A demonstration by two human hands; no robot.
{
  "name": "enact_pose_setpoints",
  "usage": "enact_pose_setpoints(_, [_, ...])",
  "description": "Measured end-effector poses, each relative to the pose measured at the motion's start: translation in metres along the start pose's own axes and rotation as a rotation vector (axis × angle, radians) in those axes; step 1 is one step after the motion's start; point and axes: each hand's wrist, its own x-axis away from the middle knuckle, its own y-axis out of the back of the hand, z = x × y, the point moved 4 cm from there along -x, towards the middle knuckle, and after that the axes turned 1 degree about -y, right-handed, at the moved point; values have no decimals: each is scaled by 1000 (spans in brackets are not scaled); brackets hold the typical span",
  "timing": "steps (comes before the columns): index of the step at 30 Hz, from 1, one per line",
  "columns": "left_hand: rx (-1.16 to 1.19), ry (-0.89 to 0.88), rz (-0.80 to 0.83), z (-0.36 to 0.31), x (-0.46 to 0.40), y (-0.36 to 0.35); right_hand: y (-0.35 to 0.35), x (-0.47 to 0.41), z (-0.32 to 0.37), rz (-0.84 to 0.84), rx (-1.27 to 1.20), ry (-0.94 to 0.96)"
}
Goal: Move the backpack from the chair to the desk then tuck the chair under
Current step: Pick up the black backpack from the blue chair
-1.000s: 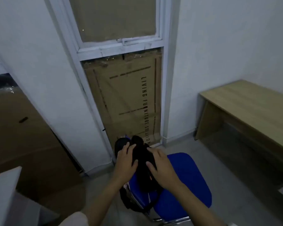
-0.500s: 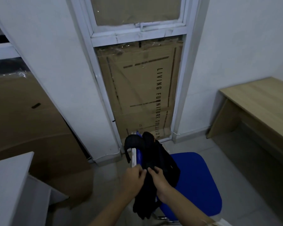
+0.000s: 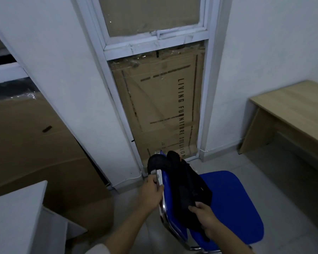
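Behind chair (image 3: 233, 202), boxed-up window (image 3: 160, 110)

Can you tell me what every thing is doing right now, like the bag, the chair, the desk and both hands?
backpack: on the chair, against its backrest, one strap looped over the top
chair: out in the room, not tucked under
desk: to the right, top bare where it shows
left hand: gripping the backrest's metal frame
right hand: closed on the backpack's lower part
window: shut, cardboard behind the glass
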Motion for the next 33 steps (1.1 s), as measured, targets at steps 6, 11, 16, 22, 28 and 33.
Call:
enact_pose_setpoints(6, [150,78,166,4,-58,1,-13,16,-1,10,-112,11])
enact_pose_setpoints(11, [194,-1,144,-28,-113,12,-13,23,-7,-31,-145,37])
enact_pose_setpoints(16, [129,5,270,-71,-151,13,-20,27,-5,-68,-236,41])
enact_pose_setpoints(22, [-644,-160,364,-70,-149,-16,-25,29,6,-89,-326,66])
enact_pose_setpoints(28, [-829,-303,537,-52,-138,-44,-20,36,3,-128,-361,61])
enact_pose_setpoints(33, [-648,-444,495,-67,-115,-57,-19,36,0,-138,-354,58])
